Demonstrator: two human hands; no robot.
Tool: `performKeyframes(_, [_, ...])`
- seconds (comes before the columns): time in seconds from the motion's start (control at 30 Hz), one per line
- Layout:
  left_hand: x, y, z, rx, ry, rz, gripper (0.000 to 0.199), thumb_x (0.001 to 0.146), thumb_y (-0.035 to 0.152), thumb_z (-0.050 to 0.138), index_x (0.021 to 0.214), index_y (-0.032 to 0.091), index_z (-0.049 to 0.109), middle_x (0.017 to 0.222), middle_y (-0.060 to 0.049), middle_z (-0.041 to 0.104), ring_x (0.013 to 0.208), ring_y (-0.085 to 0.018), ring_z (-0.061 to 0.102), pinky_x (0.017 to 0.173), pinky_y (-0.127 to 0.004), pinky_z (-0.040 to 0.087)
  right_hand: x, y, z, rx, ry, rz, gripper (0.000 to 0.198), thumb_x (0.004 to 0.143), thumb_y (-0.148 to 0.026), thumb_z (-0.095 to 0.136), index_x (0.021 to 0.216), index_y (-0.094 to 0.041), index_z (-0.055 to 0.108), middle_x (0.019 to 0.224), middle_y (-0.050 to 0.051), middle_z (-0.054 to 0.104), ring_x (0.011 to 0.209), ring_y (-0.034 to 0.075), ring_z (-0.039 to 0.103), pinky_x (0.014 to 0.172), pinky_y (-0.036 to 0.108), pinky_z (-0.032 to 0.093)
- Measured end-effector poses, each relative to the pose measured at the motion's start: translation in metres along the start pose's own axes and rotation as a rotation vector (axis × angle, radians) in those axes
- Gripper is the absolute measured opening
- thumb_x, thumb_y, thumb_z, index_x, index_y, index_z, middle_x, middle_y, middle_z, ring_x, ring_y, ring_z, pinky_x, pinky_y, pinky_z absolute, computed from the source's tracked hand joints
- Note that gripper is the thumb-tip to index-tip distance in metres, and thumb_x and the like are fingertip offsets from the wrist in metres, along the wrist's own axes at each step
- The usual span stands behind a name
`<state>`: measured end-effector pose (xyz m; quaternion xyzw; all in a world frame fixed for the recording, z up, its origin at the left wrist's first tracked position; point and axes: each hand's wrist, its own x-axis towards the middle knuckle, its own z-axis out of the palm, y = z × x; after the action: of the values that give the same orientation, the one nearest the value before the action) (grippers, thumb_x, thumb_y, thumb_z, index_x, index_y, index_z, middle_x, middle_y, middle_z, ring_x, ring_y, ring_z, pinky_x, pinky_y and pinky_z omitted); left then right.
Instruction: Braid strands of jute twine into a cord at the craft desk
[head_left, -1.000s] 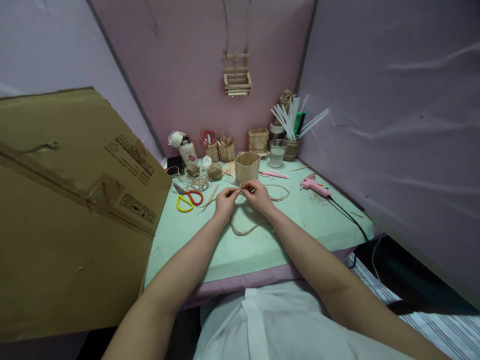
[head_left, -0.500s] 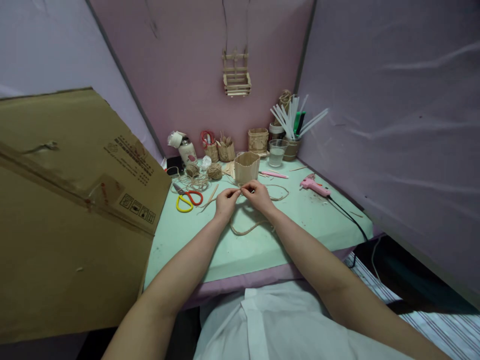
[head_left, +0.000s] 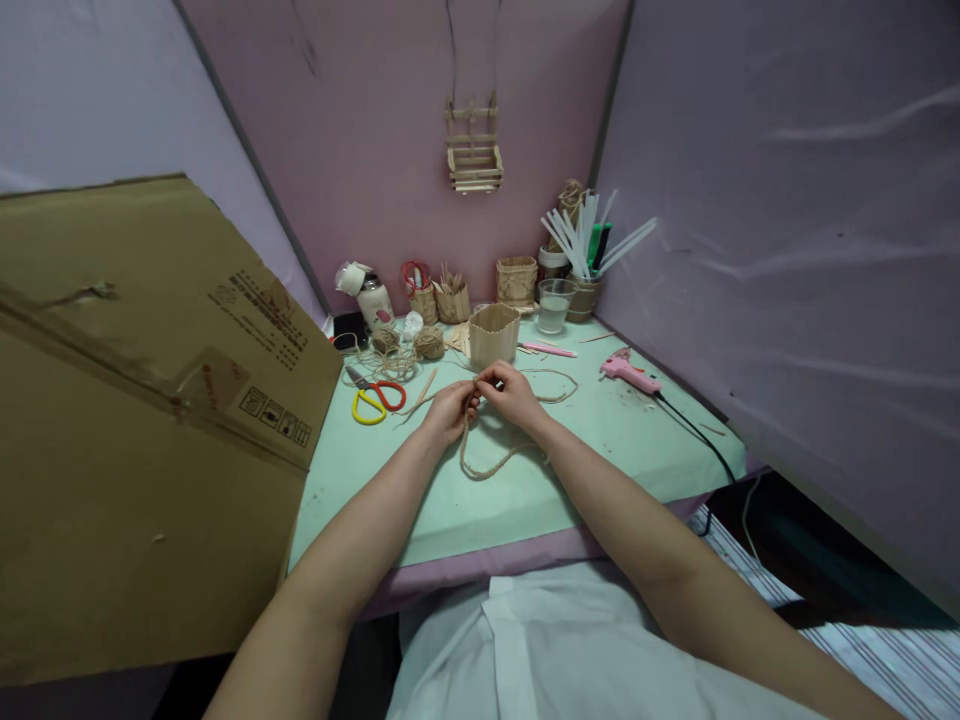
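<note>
A braided length of brown twine (head_left: pixel 480 474) loops down from my fingers onto the green tabletop. My left hand (head_left: pixel 451 408) is closed around part of it, with loose strands trailing out to the left. My right hand (head_left: pixel 510 392) pinches the twine right beside the left fingertips; the exact grip is partly hidden by the fingers. Another loop of twine lies on the table behind my right hand. Just beyond both hands stands a container made of wooden craft sticks (head_left: pixel 493 338), upright.
Scissors (head_left: pixel 379 400) with red and yellow handles and a craft stick (head_left: pixel 427 385) lie to the left. Twine balls (head_left: pixel 429 343) sit behind them. A pink glue gun (head_left: pixel 631 374) with a cord lies right, near a cup of liquid (head_left: pixel 553 308). A large cardboard box (head_left: pixel 150 430) stands left.
My left hand has rolled so its fingers curl round the twine, and my right hand has shifted slightly left. The hanging twine loop has dropped a little toward me.
</note>
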<state>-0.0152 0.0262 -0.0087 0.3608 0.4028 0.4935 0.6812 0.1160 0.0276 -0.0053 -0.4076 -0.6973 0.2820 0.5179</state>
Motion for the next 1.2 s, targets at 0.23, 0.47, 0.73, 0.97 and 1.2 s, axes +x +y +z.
performKeyframes(0.23, [0.000,-0.005,0.001,0.250,0.106,0.306,0.023,0.068,0.035,0.066,0.074,0.015,0.058,0.061,0.002,0.052,0.053,-0.006,0.044,0.049,-0.019,0.032,0.004,0.005,0.001,0.059,0.007,0.132,0.018,0.071,-0.037,0.060,0.070,-0.019,0.058,0.070,0.000,0.057,0.068,0.013,0.050,0.066,0.026,0.040])
performKeyframes(0.47, [0.001,-0.007,0.000,0.560,0.079,0.396,0.015,0.071,0.024,0.058,0.081,0.014,0.062,0.069,0.000,0.061,0.059,-0.009,0.050,0.059,-0.022,0.039,0.005,0.008,-0.001,0.241,0.022,0.276,0.020,0.066,-0.036,0.062,0.071,-0.017,0.060,0.067,0.000,0.060,0.065,0.013,0.053,0.064,0.026,0.040])
performKeyframes(0.73, [0.001,-0.003,-0.002,0.939,0.080,0.398,0.018,0.073,0.028,0.056,0.065,0.014,0.065,0.059,0.000,0.060,0.057,-0.012,0.049,0.058,-0.025,0.035,0.004,0.017,0.004,0.078,0.077,0.318,0.020,0.069,-0.038,0.056,0.065,-0.019,0.054,0.059,-0.004,0.054,0.058,0.011,0.046,0.056,0.023,0.035])
performKeyframes(0.97, [-0.008,-0.012,0.011,0.770,0.036,0.272,0.013,0.070,0.024,0.059,0.066,0.013,0.065,0.057,0.000,0.060,0.052,-0.009,0.047,0.053,-0.023,0.035,0.010,0.026,-0.002,0.084,0.298,0.375,0.016,0.073,-0.033,0.048,0.063,-0.021,0.045,0.053,-0.004,0.049,0.054,0.012,0.046,0.056,0.024,0.036])
performKeyframes(1.2, [-0.015,-0.010,0.027,0.663,0.045,0.195,0.010,0.070,0.020,0.061,0.066,0.012,0.063,0.055,-0.001,0.058,0.048,-0.008,0.045,0.051,-0.023,0.035,0.014,0.030,-0.007,0.167,0.473,0.379,0.013,0.074,-0.031,0.048,0.065,-0.022,0.042,0.049,-0.006,0.046,0.047,0.011,0.045,0.050,0.024,0.036])
